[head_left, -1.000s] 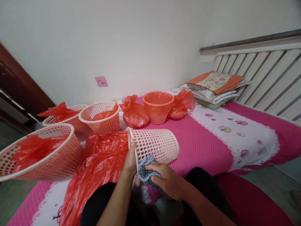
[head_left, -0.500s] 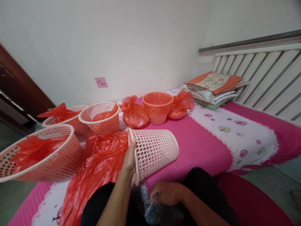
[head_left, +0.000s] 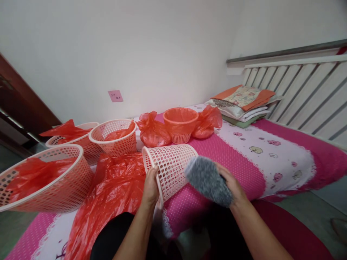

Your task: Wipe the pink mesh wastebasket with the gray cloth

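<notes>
A light pink plastic wastebasket with perforated sides lies tipped on its side, its mouth facing left. My left hand is closed round its rim. In my right hand is a fuzzy grey cleaning cloth, held against or just in front of the basket's base end; I cannot tell whether they touch. The fingers of that hand are partly hidden behind the cloth. A spread red plastic bag lies left of the basket, close to my left wrist.
On the left stand pink baskets with red bags inside. Tied red bags flank a bag-lined basket near the wall. Folded bedding is stacked by a white radiator. A pink polka-dot sheet covers the bed.
My right hand has risen from my lap with the grey cloth, up to the basket's base end. The basket has shifted slightly left, with my left hand still on its rim.
</notes>
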Motion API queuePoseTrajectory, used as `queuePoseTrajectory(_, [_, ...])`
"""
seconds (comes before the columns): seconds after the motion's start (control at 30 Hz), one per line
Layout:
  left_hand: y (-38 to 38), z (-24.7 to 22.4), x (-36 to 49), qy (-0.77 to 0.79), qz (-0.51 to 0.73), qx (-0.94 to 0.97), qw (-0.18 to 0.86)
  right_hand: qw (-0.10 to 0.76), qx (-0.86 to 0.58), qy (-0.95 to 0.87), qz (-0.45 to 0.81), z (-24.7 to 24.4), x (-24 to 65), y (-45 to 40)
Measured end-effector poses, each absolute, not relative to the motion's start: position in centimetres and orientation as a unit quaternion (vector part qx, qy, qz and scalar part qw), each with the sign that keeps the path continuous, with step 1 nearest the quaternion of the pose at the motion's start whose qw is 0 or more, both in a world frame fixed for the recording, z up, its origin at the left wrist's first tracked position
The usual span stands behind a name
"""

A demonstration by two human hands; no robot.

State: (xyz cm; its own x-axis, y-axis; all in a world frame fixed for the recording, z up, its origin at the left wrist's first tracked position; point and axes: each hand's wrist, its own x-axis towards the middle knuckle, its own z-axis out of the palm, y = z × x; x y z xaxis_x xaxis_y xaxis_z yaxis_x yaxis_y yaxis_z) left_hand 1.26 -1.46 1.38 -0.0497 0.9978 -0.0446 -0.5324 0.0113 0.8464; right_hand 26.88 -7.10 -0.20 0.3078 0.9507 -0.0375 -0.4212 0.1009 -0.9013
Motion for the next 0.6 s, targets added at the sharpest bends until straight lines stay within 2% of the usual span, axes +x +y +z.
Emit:
queuePoseTrajectory(0.1, [-1.3,0.7,1.5,0.368,0.612,0.339,0.612,0.771,-0.467,-0.214,0.376,-0.5,27.6,-5.6])
queuePoseTrajectory(0.2, [-1.0,0.3,1.8,0.392,0.588,0.346,0.617,0.789,-0.48,-0.186,0.336,-1.9,27.4,-4.5])
queuePoseTrajectory(0.4, [-0.7,0.3,1.5,0.402,0.583,0.36,0.607,0.739,-0.523,-0.243,0.349,-5.7,24.2,-3.6])
queuePoseTrajectory(0.6, [-0.9,0.4,1.3,0.399,0.587,0.344,0.615,0.644,-0.606,-0.362,0.294,-5.0,23.1,-3.7])
